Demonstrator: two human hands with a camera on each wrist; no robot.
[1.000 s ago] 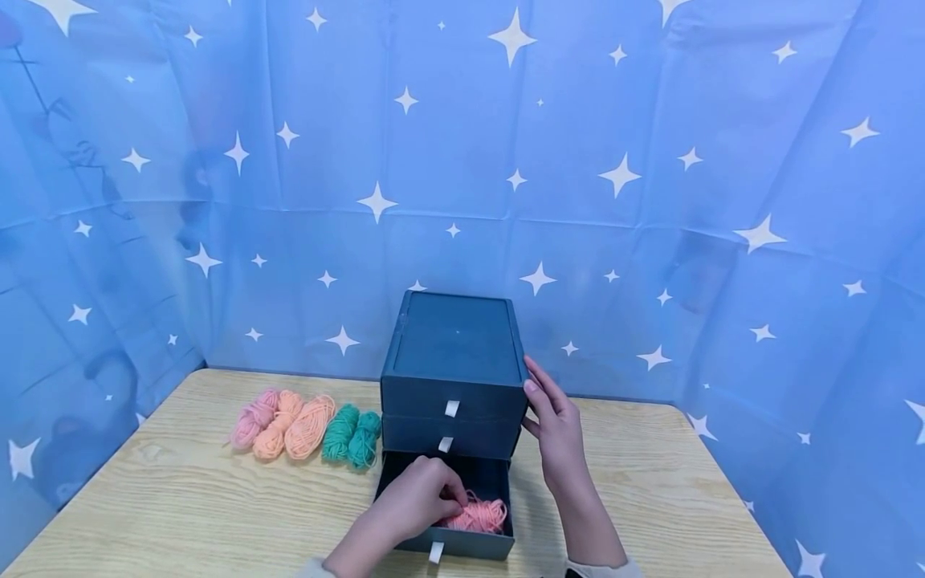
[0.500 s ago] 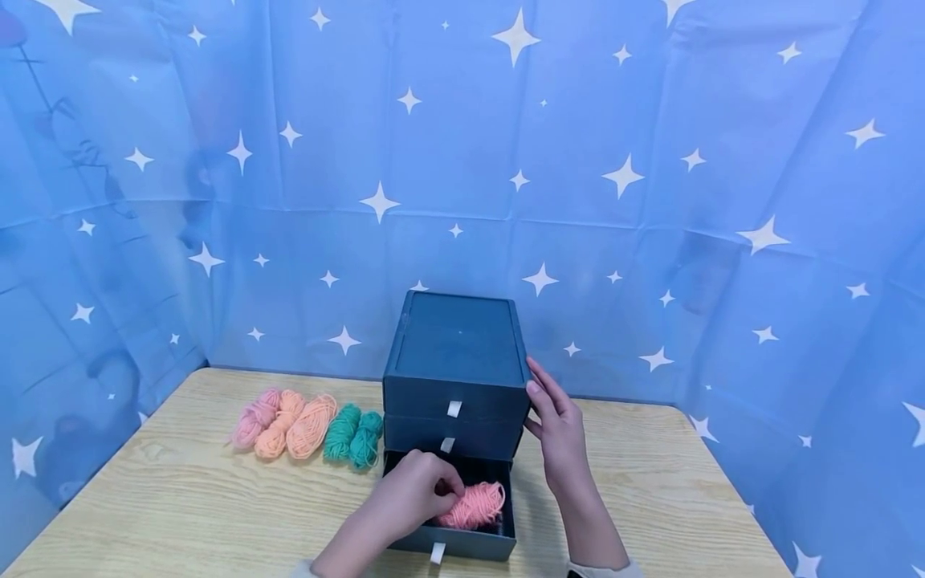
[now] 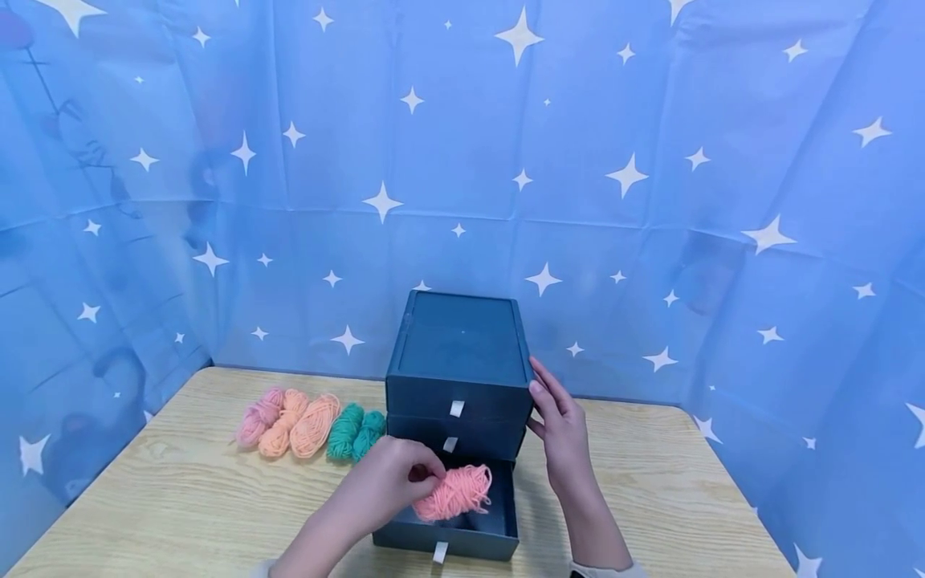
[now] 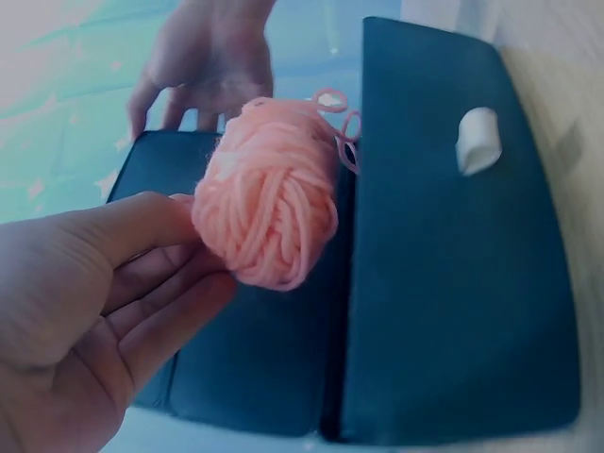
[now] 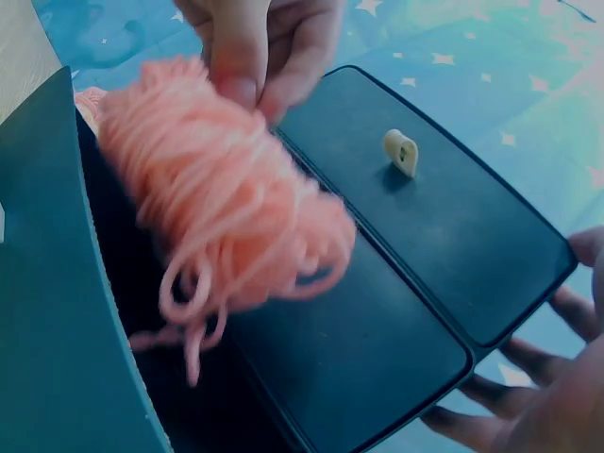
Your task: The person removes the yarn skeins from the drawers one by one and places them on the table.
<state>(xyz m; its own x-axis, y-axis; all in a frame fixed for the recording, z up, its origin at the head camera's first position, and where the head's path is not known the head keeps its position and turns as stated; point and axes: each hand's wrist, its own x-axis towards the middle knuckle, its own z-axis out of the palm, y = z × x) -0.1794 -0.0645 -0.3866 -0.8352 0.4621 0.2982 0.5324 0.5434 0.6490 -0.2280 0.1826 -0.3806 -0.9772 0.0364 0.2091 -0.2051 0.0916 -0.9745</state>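
Observation:
A skein of coral-pink yarn (image 3: 458,491) hangs above the pulled-out bottom drawer (image 3: 448,539) of a dark blue drawer cabinet (image 3: 462,337). My left hand (image 3: 383,482) pinches one end of it between thumb and fingers, as the left wrist view confirms with the yarn (image 4: 269,208) at the fingertips. Loose loops dangle from the skein (image 5: 217,189) in the right wrist view. My right hand (image 3: 565,441) rests against the cabinet's right side near its front corner, fingers extended (image 5: 500,387). The two upper drawers are closed.
Left of the cabinet, several yarn skeins lie in a row on the wooden table (image 3: 181,498): a mauve-pink one (image 3: 260,417), peach ones (image 3: 314,425) and teal ones (image 3: 345,432). White pull tabs (image 3: 457,409) stick out from the drawer fronts. A star-patterned blue curtain (image 3: 462,160) surrounds the table.
My left hand has lifted the coral-pink skein up out of the bottom drawer and shifted it to the left. My right hand stays against the cabinet's side.

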